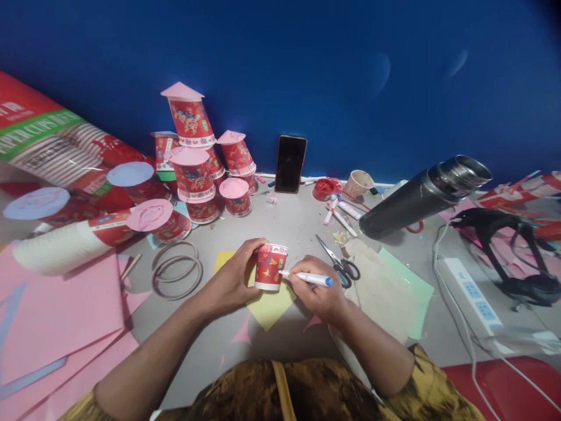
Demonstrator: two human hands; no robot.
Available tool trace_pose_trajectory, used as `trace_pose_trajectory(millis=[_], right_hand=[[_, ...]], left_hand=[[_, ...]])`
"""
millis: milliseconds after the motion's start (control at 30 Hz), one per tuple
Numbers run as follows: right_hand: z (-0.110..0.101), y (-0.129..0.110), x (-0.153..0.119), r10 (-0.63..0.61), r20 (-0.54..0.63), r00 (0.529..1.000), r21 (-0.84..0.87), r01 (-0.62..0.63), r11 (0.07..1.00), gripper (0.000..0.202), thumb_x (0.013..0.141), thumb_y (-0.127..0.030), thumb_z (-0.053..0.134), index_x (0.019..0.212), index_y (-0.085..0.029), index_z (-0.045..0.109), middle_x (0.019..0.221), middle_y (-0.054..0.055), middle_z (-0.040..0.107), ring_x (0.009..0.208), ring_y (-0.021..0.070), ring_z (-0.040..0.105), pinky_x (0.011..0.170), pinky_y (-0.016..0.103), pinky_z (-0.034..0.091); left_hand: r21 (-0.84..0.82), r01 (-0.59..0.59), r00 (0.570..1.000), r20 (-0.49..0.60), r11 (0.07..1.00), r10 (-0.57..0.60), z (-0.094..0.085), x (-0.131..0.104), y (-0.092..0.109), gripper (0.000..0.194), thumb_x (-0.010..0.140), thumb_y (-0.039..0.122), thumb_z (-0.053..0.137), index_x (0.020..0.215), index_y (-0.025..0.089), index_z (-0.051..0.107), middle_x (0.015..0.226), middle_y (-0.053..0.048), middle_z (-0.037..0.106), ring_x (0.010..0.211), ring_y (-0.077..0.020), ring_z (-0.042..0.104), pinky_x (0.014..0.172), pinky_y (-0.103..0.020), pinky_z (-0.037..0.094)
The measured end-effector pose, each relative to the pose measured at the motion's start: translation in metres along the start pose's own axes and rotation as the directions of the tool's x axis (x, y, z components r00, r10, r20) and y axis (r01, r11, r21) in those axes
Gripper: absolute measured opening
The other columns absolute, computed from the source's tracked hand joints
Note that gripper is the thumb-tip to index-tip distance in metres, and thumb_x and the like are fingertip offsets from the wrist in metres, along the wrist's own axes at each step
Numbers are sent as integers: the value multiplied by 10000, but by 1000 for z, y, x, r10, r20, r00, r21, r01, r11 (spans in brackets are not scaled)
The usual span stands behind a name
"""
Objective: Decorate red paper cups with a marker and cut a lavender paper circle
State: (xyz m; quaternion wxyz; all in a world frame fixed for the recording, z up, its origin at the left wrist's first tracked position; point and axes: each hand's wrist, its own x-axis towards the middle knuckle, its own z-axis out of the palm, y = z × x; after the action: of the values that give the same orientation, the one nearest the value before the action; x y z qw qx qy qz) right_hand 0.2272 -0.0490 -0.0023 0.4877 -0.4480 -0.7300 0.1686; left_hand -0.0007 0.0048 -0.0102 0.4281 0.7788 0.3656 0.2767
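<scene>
While a red printed paper cup (268, 268) is being held rim band up by the left hand (232, 278), a blue-ended marker (313, 278) is being brought to its face by the right hand (319, 295), per the head view.

Left: thumb and fingers are being kept narrow around the cup side. Right: a pen grip is being used on the marker, tip at or just beside the print. Cup is being held over a yellow sheet (267, 313), near mid table (302, 228); contact with the sheet can't be told.

Progress, judged: batch looks well along. Paper tops are already being carried by the cups at left, some stacked. No top is being carried by the held cup, so that one looks unfinished; how much marking is left can't be told.

Counts:
- held cup: 1; marker in hand: 1
- pink cones (182, 91): 4
- pink disc (149, 216): 1
- blue discs (37, 203): 2
- pale top at the back, partly hidden: 1
- loose markers (344, 222): at least 3
- scissors (338, 262): 1 pair
- phone (290, 166): 1, being propped upright
- flask (403, 204): 1
- power strip (471, 289): 1
- cup package (52, 140): 1

Total stacked cups: can't be told, overlap.
</scene>
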Motion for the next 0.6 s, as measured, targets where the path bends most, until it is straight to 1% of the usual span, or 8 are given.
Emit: trace_pose_trajectory(millis=[167, 367, 500, 600], right_hand=[[-1, 1, -1, 18, 24, 1000, 4, -18, 1000, 131, 987, -212, 607, 891, -229, 694, 755, 31, 745, 659, 180, 685, 660, 297, 568], [-2, -1, -1, 17, 39, 999, 1, -17, 1000, 165, 988, -210, 601, 846, -229, 684, 722, 19, 726, 631, 166, 671, 628, 279, 537], [-2, -2, -2, 31, 76, 997, 27, -34, 999, 183, 977, -206, 609, 809, -227, 680, 701, 14, 712, 613, 160, 655, 624, 276, 534], [-3, -2, -3, 45, 105, 993, 41, -50, 998, 189, 975, -225, 619, 799, -224, 686, 703, 14, 711, 610, 157, 648, 628, 275, 537]], left_hand=[[-24, -1, 1000, -2, 1000, 1, 1, 0, -2, 792, 733, 80, 693, 1457, 245, 417, 1433, -115, 570, 1339, -303, 605, 1167, -534, 499], [-23, 10, 1000, 7, 1000, -10, 1, -1, -4, 792, 748, 101, 705, 1467, 245, 406, 1438, -116, 564, 1344, -299, 601, 1166, -524, 494], [-20, 21, 1000, 2, 1000, -21, 0, -1, -1, 764, 769, 141, 726, 1460, 241, 414, 1429, -117, 567, 1333, -298, 609, 1164, -512, 497], [-13, 27, 1000, 1, 1000, -27, 0, 0, 0, 760, 749, 126, 727, 1440, 237, 431, 1422, -118, 576, 1326, -301, 614, 1155, -499, 508]])
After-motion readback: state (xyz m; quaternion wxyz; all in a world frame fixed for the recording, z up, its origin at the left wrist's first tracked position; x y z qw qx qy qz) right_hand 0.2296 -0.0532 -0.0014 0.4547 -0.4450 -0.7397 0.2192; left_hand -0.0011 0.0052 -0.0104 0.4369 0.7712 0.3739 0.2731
